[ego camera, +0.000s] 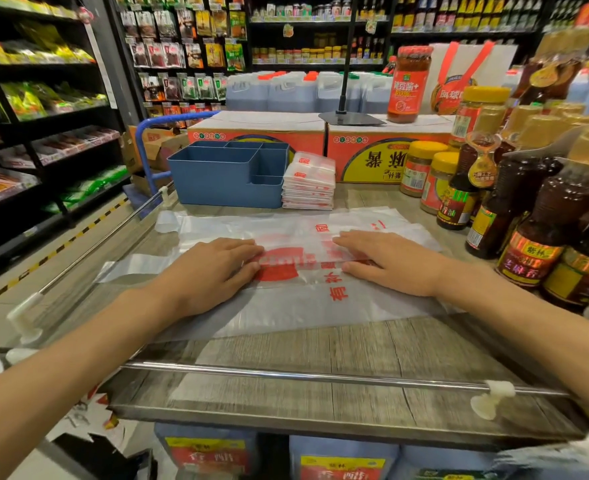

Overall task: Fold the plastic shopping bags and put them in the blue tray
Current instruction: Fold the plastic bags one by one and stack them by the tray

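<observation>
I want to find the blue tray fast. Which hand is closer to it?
Left. The left hand lies flat on the plastic bag, below the blue tray. The right hand presses the same bag, farther to the tray's right.

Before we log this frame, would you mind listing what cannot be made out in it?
Head view only:
- Bag: the printing under the left hand and right hand is covered.
- Blue tray: its walls hide the compartment floors, so contents are unknown.
- Stack of folded bags: layers too thin to count.
- Table: near edge motion-blurred.
- Bottles: cut off by the right edge.
</observation>
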